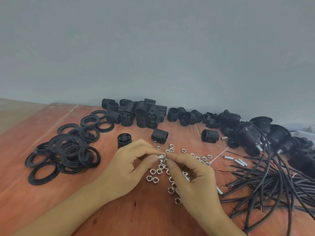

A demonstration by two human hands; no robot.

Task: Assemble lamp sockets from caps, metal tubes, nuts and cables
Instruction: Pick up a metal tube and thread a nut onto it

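Observation:
My left hand [129, 166] pinches a short metal tube [160, 157] between thumb and fingertips above the table. My right hand [190, 181] meets it from the right, and its thumb and forefinger pinch a small nut [165, 160] at the tube's end. Several loose silver nuts [154, 175] lie scattered under and around both hands. More metal tubes [236, 160] lie to the right, by the black cables [276, 183]. One black socket body [124, 140] stands upright just behind my left hand.
Black threaded rings [68, 150] are piled at the left. Black socket shells [136, 113] are heaped along the grey wall, with two loose ones [210, 135] nearer. Wired sockets [250, 133] lie at the far right. The wooden table [25, 193] runs toward me.

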